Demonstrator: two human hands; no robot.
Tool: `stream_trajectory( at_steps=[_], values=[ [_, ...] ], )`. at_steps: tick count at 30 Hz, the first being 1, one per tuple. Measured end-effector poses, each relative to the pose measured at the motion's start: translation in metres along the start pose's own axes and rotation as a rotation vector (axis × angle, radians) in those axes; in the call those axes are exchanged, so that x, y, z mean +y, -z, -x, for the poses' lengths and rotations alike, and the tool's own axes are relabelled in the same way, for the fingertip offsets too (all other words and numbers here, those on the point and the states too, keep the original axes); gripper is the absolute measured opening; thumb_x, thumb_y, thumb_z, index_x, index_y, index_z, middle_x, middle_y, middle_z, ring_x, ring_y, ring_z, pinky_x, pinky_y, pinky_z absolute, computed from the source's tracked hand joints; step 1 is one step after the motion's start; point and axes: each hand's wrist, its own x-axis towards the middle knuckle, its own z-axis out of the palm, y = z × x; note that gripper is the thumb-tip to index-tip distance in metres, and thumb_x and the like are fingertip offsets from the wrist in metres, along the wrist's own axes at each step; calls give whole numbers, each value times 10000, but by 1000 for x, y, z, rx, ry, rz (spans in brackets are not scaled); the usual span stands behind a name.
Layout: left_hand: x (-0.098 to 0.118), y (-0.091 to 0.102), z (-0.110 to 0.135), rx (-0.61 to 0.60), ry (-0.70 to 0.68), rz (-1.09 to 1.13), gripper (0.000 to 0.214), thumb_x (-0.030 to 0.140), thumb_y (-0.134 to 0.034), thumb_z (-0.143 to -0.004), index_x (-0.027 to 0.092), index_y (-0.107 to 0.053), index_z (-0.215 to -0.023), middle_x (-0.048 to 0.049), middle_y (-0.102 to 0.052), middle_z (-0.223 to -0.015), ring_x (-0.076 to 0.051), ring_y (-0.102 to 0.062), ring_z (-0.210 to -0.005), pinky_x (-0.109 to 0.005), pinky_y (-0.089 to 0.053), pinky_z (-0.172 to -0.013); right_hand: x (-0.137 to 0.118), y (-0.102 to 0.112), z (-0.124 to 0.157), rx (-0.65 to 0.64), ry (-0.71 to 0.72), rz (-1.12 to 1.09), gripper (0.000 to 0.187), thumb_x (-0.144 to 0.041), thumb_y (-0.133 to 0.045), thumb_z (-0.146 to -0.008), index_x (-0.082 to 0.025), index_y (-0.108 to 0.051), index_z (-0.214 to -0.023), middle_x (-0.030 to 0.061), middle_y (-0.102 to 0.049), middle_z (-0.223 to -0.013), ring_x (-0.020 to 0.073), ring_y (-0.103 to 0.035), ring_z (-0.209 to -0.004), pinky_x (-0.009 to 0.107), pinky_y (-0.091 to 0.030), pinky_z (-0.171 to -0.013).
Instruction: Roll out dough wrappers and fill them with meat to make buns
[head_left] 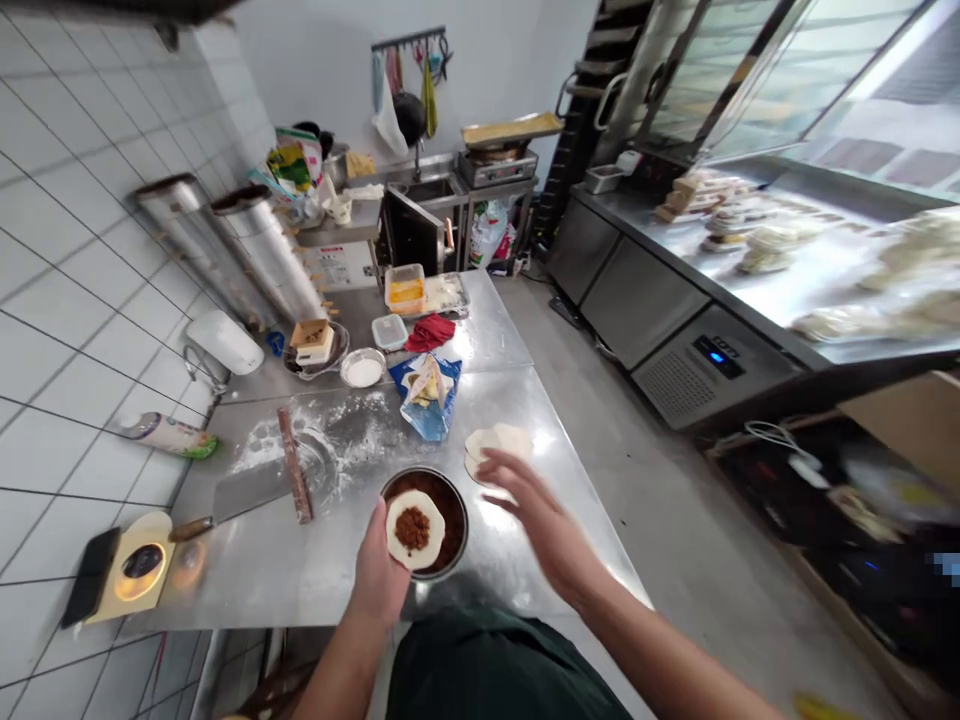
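In my left hand (381, 560) rests a round dough wrapper (436, 545) with a mound of reddish-brown filling (412, 528) at its middle. It is held over a metal bowl (463, 520), whose inside shows more brown filling. My right hand (529, 495) is off to the right, fingers stretched out and apart, with nothing seen in it. Its fingertips are at several overlapping flat dough wrappers (514, 438) on the steel table; whether they touch is unclear.
A rolling pin (294, 465) and a broad knife (247, 490) lie on the floured left side. Behind the bowl stands an open blue bag (427, 395), near a dish of white powder (363, 368) and a red cloth (430, 332). A steel counter (675, 270) runs along the right.
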Motion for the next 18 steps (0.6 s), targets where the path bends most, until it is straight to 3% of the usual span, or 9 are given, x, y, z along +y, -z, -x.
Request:
stream_trajectory(
  at_steps=[2, 4, 6, 8, 10, 12, 15, 16, 18],
  values=[
    [0, -9, 2, -30, 2, -126, 641, 657, -552, -937, 178, -651, -1353, -132, -715, -1315, -290, -654, -1250, -456, -511, -1099, 24, -2, 0, -52, -218, -37, 478, -531, -680, -927, -225, -671, -1294, 132, -691, -1250, 306, -645, -1171, 457, -545, -962],
    [-5, -17, 5, -43, -20, -278, 653, 660, -591, -918, 215, -616, -1396, -111, -694, -1363, -276, -645, -1265, -412, -514, -1081, 47, -5, -3, -221, -409, -203, 573, -619, -596, -947, -178, -644, -1310, 144, -711, -1216, 306, -673, -1140, 456, -548, -945],
    [-9, -21, 8, -56, -49, -456, 657, 637, -624, -908, 230, -594, -1423, -111, -696, -1360, -276, -658, -1244, -386, -529, -1040, 65, -7, -5, -344, -432, -383, 592, -629, -518, -981, -160, -617, -1327, 141, -722, -1213, 283, -686, -1133, 440, -533, -980],
    [-11, -20, 10, -96, -76, -665, 666, 613, -627, -914, 235, -563, -1459, -119, -720, -1311, -278, -688, -1184, -375, -544, -991, 75, -6, -2, -353, -396, -467, 554, -603, -484, -1002, -168, -613, -1319, 128, -733, -1202, 263, -699, -1103, 428, -525, -996],
    [-8, -13, 7, -152, -118, -867, 654, 602, -577, -945, 246, -528, -1492, -115, -739, -1264, -267, -710, -1124, -367, -552, -954, 79, -1, 2, -331, -401, -490, 534, -586, -472, -1010, -172, -609, -1318, 129, -736, -1199, 264, -707, -1086, 437, -533, -986],
    [-1, 1, -3, -158, -244, -1078, 561, 556, -492, -996, 249, -553, -1462, -102, -744, -1242, -246, -713, -1087, -361, -548, -946, 81, 9, 7, -282, -432, -490, 519, -556, -481, -1011, -151, -612, -1308, 143, -741, -1177, 271, -714, -1072, 442, -547, -967],
    [4, 30, -28, 54, -525, -1570, 426, 397, -395, -1035, 195, -691, -1266, -129, -737, -1200, -255, -668, -1113, -403, -505, -1006, 82, 32, 9, -87, -442, -453, 441, -485, -536, -994, -115, -646, -1208, 149, -758, -1069, 276, -736, -982, 444, -580, -913],
    [2, 39, -39, 126, -562, -1790, 399, 349, -405, -1025, 177, -725, -1192, -144, -733, -1175, -270, -643, -1134, -418, -483, -1023, 82, 40, 9, -1, -431, -430, 403, -461, -561, -984, -121, -652, -1180, 139, -762, -1036, 274, -742, -943, 447, -591, -887],
    [-7, 55, -58, 171, -503, -2174, 341, 289, -464, -989, 153, -759, -1094, -165, -727, -1119, -298, -605, -1157, -430, -456, -1017, 80, 55, 9, 138, -403, -394, 348, -426, -602, -965, -143, -653, -1162, 118, -764, -1011, 269, -747, -896, 455, -605, -851]
  ],
)
